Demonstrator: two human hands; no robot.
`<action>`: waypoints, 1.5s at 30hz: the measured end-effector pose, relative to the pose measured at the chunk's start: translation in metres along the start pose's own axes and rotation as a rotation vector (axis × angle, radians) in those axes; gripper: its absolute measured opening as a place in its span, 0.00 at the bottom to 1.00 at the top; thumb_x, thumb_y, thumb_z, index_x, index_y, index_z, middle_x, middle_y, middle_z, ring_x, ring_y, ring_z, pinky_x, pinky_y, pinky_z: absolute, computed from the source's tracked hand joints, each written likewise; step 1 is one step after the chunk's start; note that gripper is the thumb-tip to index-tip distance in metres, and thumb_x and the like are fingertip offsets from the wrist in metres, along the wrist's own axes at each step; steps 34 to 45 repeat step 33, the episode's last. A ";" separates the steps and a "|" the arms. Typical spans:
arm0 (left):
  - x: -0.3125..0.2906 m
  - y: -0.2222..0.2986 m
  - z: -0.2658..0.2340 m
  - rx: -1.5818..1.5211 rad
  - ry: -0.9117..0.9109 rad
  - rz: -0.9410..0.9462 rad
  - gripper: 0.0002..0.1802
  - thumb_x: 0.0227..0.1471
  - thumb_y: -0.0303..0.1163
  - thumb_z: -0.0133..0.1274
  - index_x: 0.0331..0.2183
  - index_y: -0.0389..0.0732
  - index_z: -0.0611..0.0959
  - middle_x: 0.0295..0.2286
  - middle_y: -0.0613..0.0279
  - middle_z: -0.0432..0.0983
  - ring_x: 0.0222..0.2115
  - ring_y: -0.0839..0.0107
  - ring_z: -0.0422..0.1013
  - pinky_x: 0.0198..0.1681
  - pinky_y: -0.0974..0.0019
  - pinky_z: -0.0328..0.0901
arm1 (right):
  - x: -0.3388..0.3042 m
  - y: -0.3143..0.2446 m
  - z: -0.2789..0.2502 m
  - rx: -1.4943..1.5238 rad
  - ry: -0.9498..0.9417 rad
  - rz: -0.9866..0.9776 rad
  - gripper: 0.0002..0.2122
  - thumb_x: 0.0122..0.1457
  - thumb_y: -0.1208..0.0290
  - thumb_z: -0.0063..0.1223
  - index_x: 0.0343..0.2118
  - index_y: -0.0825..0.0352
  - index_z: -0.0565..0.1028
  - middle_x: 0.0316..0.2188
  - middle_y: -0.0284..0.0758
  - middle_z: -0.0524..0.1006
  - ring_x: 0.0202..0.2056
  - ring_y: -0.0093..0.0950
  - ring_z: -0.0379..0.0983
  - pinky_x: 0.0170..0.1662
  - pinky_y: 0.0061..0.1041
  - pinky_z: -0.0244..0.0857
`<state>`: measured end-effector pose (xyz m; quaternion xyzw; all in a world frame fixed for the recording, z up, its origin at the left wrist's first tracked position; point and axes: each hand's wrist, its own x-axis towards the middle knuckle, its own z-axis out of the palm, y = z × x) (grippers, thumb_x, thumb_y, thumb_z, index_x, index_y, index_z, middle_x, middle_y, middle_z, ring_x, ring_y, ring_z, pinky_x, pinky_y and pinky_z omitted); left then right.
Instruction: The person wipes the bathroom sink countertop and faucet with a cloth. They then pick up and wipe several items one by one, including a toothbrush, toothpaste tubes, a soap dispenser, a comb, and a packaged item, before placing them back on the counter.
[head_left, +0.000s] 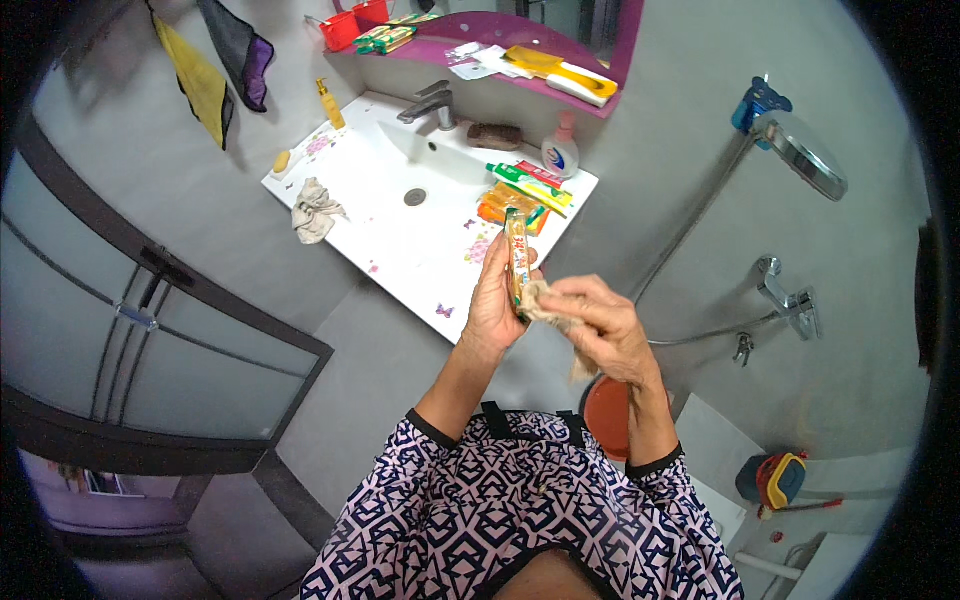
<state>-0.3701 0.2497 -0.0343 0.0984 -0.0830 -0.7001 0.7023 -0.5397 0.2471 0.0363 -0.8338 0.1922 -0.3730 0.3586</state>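
My left hand is wrapped round a slim gold-and-green wrapped packet, held upright in front of the sink's near edge. Between the closed fingers of my right hand is a beige cloth, which touches the lower end of the packet. What the packet contains is hidden by its wrapper. Just beyond my left hand, on the basin's right side, lie orange packets, a green-and-yellow tube and a red box.
On the white washbasin are a faucet, a brown brush, a pink-capped bottle, a yellow pump bottle and a crumpled grey cloth. A purple shelf runs above. An orange bucket stands below my right forearm.
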 end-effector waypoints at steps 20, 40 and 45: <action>-0.019 -0.030 0.017 -0.020 -0.212 -0.153 0.23 0.57 0.47 0.43 0.48 0.42 0.72 0.41 0.57 0.74 0.42 0.66 0.72 0.44 0.60 0.70 | -0.027 -0.033 0.011 -0.399 0.388 -0.090 0.20 0.42 0.83 0.54 0.41 0.62 0.79 0.39 0.34 0.75 0.40 0.34 0.68 0.44 0.30 0.64; -0.042 -0.019 0.039 0.194 -0.464 -0.119 0.28 0.63 0.49 0.30 0.54 0.39 0.64 0.49 0.55 0.67 0.50 0.64 0.66 0.54 0.60 0.63 | -0.031 -0.040 0.027 -0.837 0.469 -0.294 0.17 0.42 0.76 0.59 0.40 0.59 0.79 0.41 0.32 0.74 0.37 0.35 0.68 0.41 0.33 0.67; -0.042 -0.019 0.039 0.194 -0.464 -0.119 0.28 0.63 0.49 0.30 0.54 0.39 0.64 0.49 0.55 0.67 0.50 0.64 0.66 0.54 0.60 0.63 | -0.031 -0.040 0.027 -0.837 0.469 -0.294 0.17 0.42 0.76 0.59 0.40 0.59 0.79 0.41 0.32 0.74 0.37 0.35 0.68 0.41 0.33 0.67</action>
